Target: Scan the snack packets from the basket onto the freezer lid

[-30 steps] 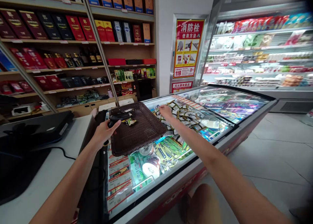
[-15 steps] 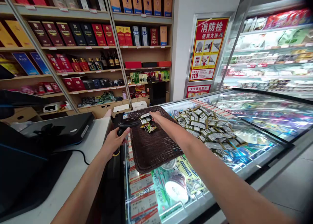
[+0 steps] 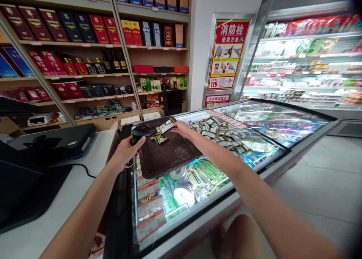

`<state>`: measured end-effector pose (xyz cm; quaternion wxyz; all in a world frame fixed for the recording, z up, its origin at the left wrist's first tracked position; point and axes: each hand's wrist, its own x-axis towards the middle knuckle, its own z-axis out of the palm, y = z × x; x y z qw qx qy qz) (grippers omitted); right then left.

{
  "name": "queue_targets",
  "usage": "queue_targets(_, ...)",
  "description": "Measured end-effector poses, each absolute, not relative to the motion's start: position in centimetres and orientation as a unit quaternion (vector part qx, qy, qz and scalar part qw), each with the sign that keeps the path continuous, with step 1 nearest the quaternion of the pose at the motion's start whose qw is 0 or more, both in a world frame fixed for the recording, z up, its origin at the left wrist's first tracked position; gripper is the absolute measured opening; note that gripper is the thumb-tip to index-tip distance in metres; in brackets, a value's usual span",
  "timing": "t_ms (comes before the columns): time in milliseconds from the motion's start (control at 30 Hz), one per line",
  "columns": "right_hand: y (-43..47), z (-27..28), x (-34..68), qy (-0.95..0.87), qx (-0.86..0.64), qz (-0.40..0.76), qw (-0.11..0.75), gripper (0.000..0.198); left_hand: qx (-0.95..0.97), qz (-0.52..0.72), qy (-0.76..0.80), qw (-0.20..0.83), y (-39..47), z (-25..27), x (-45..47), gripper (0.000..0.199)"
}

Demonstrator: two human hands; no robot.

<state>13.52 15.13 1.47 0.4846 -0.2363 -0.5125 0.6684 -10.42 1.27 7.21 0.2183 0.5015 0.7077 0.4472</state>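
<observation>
View from a person's head, looking down two bare forearms across a shop counter. The left hand [image 3: 124, 150] is wrapped around the handle of a black scanner [image 3: 140, 132]; the fingers cover the handle, so only the scanner's head shows, at the near-left corner of a brown woven tray [image 3: 169, 155]. The right hand [image 3: 182, 129] lies palm down over the tray's far edge, fingers loosely curled on small packets [image 3: 165, 127]. The hand hides its own grip, so whether it pinches a packet or just rests on them cannot be told. One yellow-green packet [image 3: 159, 138] lies just beside them inside the tray.

The tray sits on the glass lid of a chest freezer [image 3: 254, 159]. A loose heap of similar small packets [image 3: 223, 132] lies on the glass just right of the tray; their print is too small to read. Goods under the glass are blurred by glare.

To the left, a white counter [image 3: 56, 198] carries a dark device [image 3: 51, 142], its near part cut off by the frame edge. Behind are shelves [image 3: 85, 47] of boxed goods, a red sign [image 3: 227, 55] and an open cooler [image 3: 305, 59], soft with blur.
</observation>
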Motion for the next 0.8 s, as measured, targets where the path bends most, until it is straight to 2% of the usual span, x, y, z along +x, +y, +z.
queue_targets(100, 16.5, 3.0, 14.5, -0.510, -0.266, 0.678, 0.458, 0.005, 0.513, 0.453, 0.693, 0.226, 1.0, 8.2, -7.7, 0.058)
queue_targets(267, 16.7, 3.0, 19.2, -0.491, -0.297, 0.685, 0.449, 0.017, 0.549, 0.444, 0.658, 0.260, 1.2, 9.1, -2.7, 0.060)
queue_targets(500, 13.9, 2.3, 26.6, -0.476, -0.313, 0.665, 0.483, 0.020, 0.584, 0.404, 0.647, 0.280, 2.4, 8.7, 2.9, 0.065)
queue_targets(800, 13.8, 1.2, 30.2, -0.451, -0.315, 0.664, 0.507, 0.018, 0.602, 0.392, 0.633, 0.288, 3.5, 8.1, 5.9, 0.061)
